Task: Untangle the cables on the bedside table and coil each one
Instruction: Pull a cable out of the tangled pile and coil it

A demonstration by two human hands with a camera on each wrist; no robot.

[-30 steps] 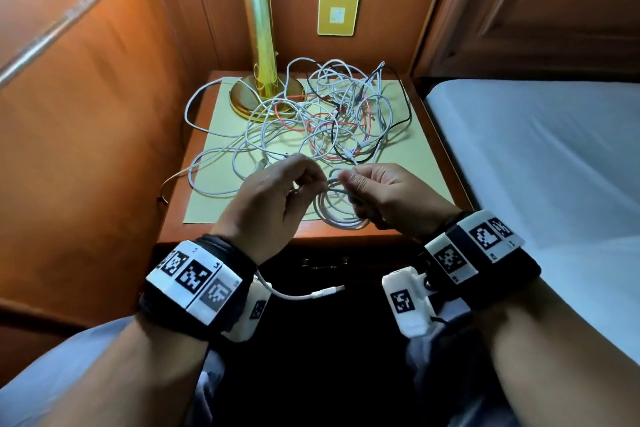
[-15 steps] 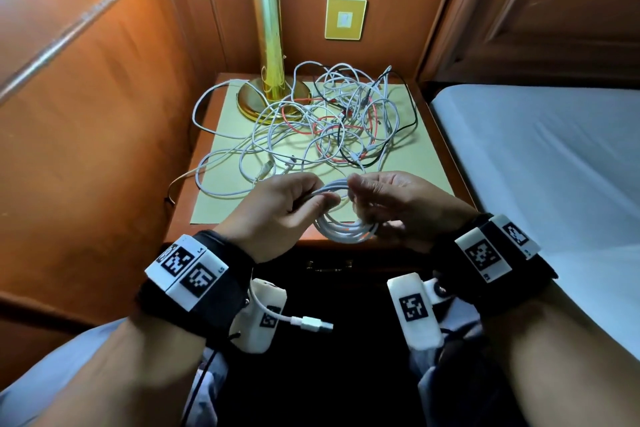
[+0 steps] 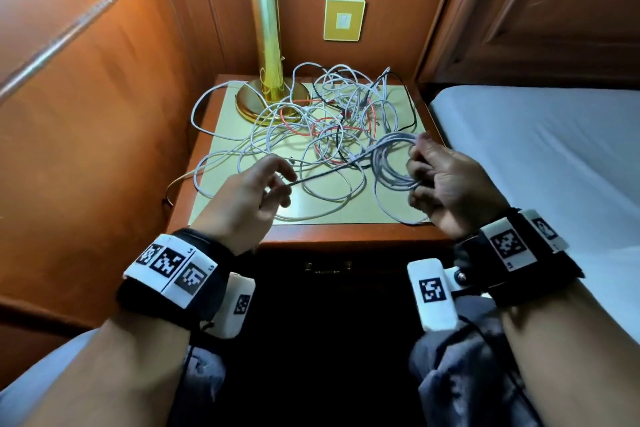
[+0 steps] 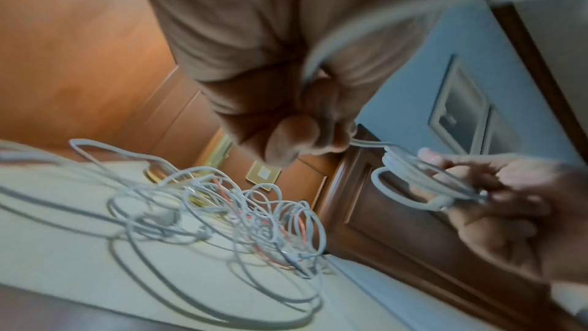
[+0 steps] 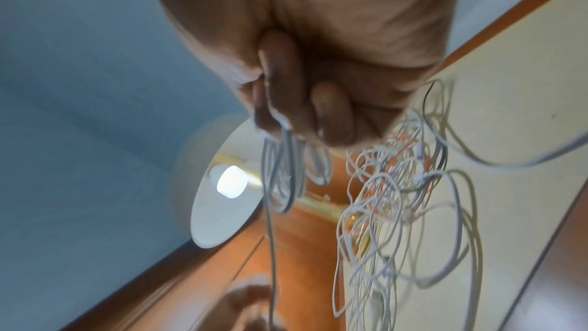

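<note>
My right hand (image 3: 446, 184) grips the white coil (image 3: 394, 163); its free strand runs taut leftward to my left hand (image 3: 249, 198), pinched there.

Two hands: left hand (image 3: 242, 198), right hand (image 3: 446, 184). One white coil (image 3: 394, 163). One cable tangle (image 3: 329, 121), strand count unclear. One lamp (image 3: 266, 45), one wall plate (image 3: 344, 19), one bedside table (image 3: 346, 236).
</note>
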